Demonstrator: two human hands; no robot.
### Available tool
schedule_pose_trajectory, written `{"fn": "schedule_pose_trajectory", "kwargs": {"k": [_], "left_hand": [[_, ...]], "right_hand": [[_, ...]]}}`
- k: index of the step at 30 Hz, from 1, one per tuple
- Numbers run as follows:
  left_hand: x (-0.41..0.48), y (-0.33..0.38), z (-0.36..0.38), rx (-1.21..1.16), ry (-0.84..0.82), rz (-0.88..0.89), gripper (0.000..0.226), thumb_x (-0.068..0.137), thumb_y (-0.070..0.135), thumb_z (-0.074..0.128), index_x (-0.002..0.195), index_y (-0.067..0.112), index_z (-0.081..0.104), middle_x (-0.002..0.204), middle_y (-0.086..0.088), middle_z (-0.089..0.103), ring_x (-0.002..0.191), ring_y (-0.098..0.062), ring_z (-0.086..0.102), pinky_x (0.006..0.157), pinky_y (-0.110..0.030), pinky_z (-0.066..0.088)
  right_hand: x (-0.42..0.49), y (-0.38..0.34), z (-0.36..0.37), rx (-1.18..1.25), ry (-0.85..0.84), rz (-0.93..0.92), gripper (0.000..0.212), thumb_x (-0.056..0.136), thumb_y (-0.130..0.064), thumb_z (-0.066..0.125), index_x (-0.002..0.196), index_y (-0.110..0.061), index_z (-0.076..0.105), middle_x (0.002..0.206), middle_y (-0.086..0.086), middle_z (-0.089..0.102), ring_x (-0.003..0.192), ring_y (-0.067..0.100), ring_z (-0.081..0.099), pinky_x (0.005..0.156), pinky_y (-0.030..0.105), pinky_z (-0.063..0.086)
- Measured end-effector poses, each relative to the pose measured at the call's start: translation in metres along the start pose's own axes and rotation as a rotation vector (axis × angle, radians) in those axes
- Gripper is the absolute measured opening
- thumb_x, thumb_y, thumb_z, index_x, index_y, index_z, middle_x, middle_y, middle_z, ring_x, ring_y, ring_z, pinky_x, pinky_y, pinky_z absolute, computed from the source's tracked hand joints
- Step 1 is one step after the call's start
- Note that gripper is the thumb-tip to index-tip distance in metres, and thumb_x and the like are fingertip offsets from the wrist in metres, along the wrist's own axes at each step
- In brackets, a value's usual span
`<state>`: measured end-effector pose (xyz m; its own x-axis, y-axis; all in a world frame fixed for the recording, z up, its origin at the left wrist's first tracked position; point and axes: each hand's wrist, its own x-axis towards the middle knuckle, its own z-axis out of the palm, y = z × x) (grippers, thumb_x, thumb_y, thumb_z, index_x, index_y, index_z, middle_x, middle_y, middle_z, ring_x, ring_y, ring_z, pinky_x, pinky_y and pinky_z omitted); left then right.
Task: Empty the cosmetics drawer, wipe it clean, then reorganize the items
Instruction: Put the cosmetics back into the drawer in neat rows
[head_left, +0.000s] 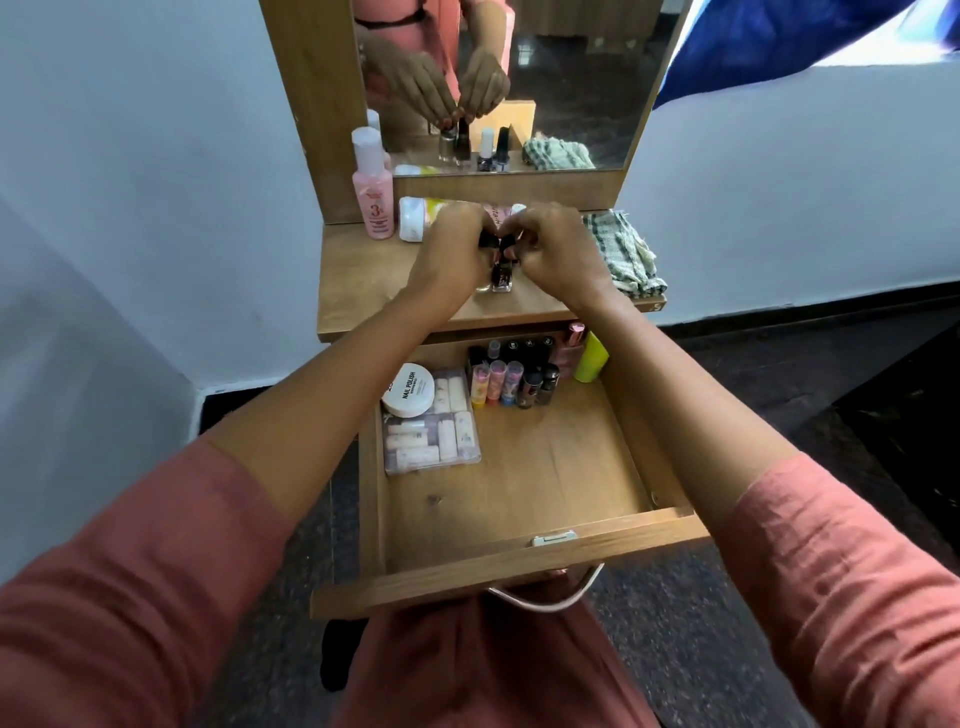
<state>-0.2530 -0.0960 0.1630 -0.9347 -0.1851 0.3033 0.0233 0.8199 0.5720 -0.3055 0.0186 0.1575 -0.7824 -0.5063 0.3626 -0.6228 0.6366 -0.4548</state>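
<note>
The wooden drawer (509, 569) is pulled open below the dresser top (363, 275). On that top stand two small nail polish bottles side by side. My left hand (454, 249) pinches the black cap of a clear bottle (483, 286), which it mostly hides. My right hand (558, 249) pinches the cap of the dark nail polish bottle (502, 276). At the drawer's back are a white nail polish jar (409, 389), a clear pouch of small tubes (431, 434), a row of lip balms and polish bottles (511, 382) and a green tube (592, 358).
A pink bottle (373, 205) and a lying white tube (414, 218) sit at the dresser top's back left. A checked cloth (621, 249) lies at its right edge. The mirror (571, 78) stands behind. The drawer's front half shows bare wood.
</note>
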Motion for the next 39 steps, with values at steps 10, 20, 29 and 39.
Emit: {"fn": "schedule_pose_trajectory", "kwargs": {"k": [10,20,29,39], "left_hand": [[-0.037,0.028,0.022,-0.082,-0.162,-0.022,0.025,0.081,0.005,0.063,0.106,0.007,0.067,0.104,-0.015,0.068,0.096,-0.026,0.064,0.086,-0.034,0.052],[-0.053,0.048,0.080,-0.046,-0.274,-0.002,0.026,0.080,0.007,0.065,0.105,0.002,0.066,0.106,-0.017,0.066,0.100,-0.029,0.062,0.082,-0.033,0.047],[-0.054,0.040,0.109,0.237,-0.304,0.023,0.025,0.085,0.017,0.060,0.109,0.010,0.064,0.112,-0.013,0.064,0.109,-0.029,0.055,0.083,-0.037,0.045],[-0.055,0.035,0.122,0.424,-0.292,0.114,0.024,0.090,0.012,0.050,0.108,0.001,0.061,0.113,-0.017,0.061,0.110,-0.032,0.048,0.087,-0.037,0.040]], "right_hand": [[-0.066,0.020,-0.022,0.125,0.071,0.039,0.032,0.070,0.014,0.053,0.093,0.001,0.071,0.092,0.018,0.070,0.080,0.014,0.056,0.068,-0.001,0.039],[-0.105,0.063,-0.020,0.052,-0.007,0.167,0.034,0.069,0.012,0.051,0.093,0.001,0.071,0.093,0.020,0.068,0.085,0.028,0.063,0.075,0.018,0.045],[-0.112,0.077,0.000,-0.049,-0.194,0.238,0.030,0.077,0.011,0.053,0.099,0.002,0.069,0.104,0.023,0.064,0.100,0.036,0.059,0.088,0.038,0.047],[-0.116,0.078,0.011,-0.157,-0.242,0.312,0.029,0.082,0.001,0.049,0.104,-0.007,0.067,0.110,0.016,0.060,0.107,0.035,0.054,0.083,0.042,0.046]]}}
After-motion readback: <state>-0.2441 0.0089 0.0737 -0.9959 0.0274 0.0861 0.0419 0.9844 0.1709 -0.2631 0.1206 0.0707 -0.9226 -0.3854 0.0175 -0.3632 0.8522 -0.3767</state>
